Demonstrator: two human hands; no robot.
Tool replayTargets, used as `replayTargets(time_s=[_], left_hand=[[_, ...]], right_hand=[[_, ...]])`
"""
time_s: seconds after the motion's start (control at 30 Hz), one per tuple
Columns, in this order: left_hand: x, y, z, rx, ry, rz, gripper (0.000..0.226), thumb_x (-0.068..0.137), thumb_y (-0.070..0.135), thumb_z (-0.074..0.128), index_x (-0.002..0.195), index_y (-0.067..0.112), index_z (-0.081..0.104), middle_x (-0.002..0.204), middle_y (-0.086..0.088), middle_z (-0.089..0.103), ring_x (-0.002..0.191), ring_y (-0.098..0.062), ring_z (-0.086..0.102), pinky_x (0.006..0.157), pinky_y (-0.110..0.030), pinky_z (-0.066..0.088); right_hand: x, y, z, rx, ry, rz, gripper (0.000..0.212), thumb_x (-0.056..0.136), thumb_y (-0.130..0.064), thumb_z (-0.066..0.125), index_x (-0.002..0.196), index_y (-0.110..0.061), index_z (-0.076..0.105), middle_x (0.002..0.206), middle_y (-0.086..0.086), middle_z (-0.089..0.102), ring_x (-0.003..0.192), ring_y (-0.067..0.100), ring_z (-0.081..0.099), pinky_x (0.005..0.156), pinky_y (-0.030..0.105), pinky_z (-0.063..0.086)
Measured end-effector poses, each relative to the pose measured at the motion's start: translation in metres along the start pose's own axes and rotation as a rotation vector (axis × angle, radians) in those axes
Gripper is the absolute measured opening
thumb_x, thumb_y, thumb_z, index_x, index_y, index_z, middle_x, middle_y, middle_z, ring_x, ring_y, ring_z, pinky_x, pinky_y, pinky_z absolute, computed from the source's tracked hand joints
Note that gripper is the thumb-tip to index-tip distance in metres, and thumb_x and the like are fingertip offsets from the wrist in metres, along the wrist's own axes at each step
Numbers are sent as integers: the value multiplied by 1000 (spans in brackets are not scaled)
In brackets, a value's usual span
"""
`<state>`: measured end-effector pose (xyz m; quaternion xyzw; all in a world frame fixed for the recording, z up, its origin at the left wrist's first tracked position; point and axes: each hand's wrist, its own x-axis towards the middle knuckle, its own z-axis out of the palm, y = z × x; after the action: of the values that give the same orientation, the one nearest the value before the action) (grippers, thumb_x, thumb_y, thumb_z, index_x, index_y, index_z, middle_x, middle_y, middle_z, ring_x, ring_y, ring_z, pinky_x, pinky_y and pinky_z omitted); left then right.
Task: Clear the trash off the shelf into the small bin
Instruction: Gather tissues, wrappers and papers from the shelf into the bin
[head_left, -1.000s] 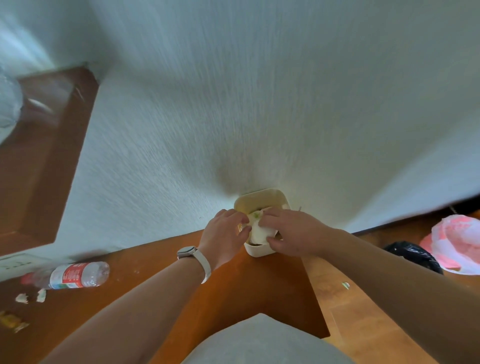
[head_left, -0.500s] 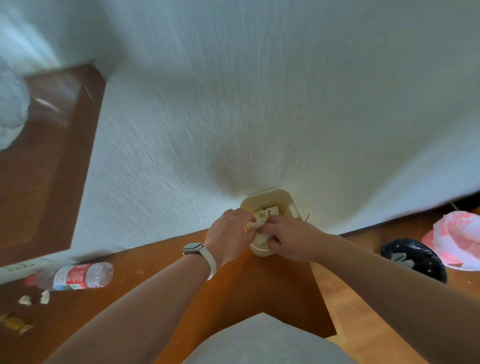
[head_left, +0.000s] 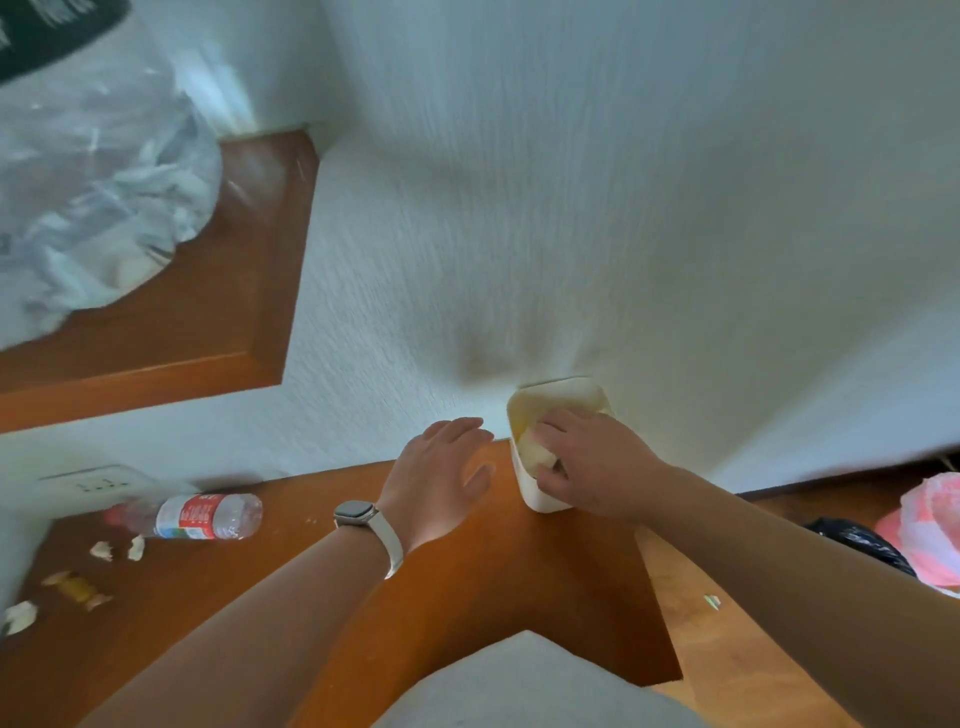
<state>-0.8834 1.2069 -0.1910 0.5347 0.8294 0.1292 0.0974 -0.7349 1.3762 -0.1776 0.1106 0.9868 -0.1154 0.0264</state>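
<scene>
right grip (head_left: 587, 462) is reaching into the small cream bin (head_left: 558, 395) at the far right corner of the wooden shelf (head_left: 467, 571), fingers curling around a pale wad of trash (head_left: 535, 449) inside it. left grip (head_left: 441, 475) is hovering just beside the bin, fingers spread and holding nothing, a watch (head_left: 358, 514) sitting on its wrist. a plastic bottle (head_left: 200, 517) is lying on its side well to the left, with small scraps (head_left: 117, 550) and a candy wrapper (head_left: 75, 587) near it.
</scene>
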Motion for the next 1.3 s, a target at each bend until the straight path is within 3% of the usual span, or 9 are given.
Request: replayTargets(time_s=[0.1, 0.23, 0.47, 0.57, 0.77, 0.93, 1.1, 1.3], left_hand=[[-26, -13, -10, 41, 29, -68, 43, 99, 41, 48, 139, 26, 49, 150, 6, 43, 138, -16, 37, 112, -38, 33], [-68, -42, -22, 90, 64, -169, 43, 99, 42, 46, 139, 27, 48, 149, 8, 43, 138, -15, 37, 112, -37, 30], [-148, -97, -37, 247, 132, -232, 34, 93, 34, 61, 124, 21, 59, 132, -3, 60, 124, -27, 56, 102, -51, 47], [-180, -127, -38, 251, 185, -241, 36, 92, 36, 61, 125, 22, 61, 133, -2, 61, 125, -26, 56, 104, -46, 43], [-246, -208, -51, 227, 202, -276, 42, 94, 42, 55, 131, 25, 56, 134, 1, 59, 127, -22, 53, 106, -42, 40], [-303, -296, -60, 191, 187, -390, 44, 95, 46, 46, 134, 25, 53, 139, 0, 56, 131, -24, 49, 107, -46, 41], [-355, -368, -59, 138, 117, -470, 46, 97, 44, 49, 139, 25, 50, 144, -1, 50, 135, -24, 43, 109, -44, 35], [-385, -428, -55, 87, 69, -594, 48, 98, 44, 46, 141, 24, 47, 148, -2, 46, 136, -24, 41, 109, -44, 38]], right_hand=[[14, -24, 2, -7, -7, -52, 46, 92, -50, 38, 126, -22, 54, 127, -5, 54, 108, 20, 55, 83, 42, 50], [34, -60, 7, -44, 6, -202, 42, 94, -45, 43, 123, -18, 54, 130, -2, 52, 115, 19, 49, 84, 36, 43], [67, -139, 18, -78, -14, -364, 49, 93, -51, 38, 124, -18, 56, 130, 2, 56, 118, 22, 52, 96, 41, 46], [77, -177, 26, -92, -14, -403, 50, 94, -53, 38, 129, -20, 51, 132, 0, 55, 123, 21, 50, 101, 40, 44], [107, -269, 47, -132, -41, -393, 55, 95, -54, 35, 138, -21, 42, 144, 1, 46, 133, 22, 40, 108, 41, 36], [132, -354, 72, -210, -82, -405, 57, 93, -56, 35, 140, -23, 41, 144, 1, 46, 131, 20, 41, 106, 40, 36], [164, -424, 102, -284, -121, -389, 58, 94, -55, 34, 139, -21, 43, 144, 6, 47, 132, 24, 41, 106, 43, 37], [187, -472, 141, -288, -240, -372, 60, 91, -56, 37, 138, -20, 43, 146, 9, 44, 132, 27, 43, 103, 44, 40]])
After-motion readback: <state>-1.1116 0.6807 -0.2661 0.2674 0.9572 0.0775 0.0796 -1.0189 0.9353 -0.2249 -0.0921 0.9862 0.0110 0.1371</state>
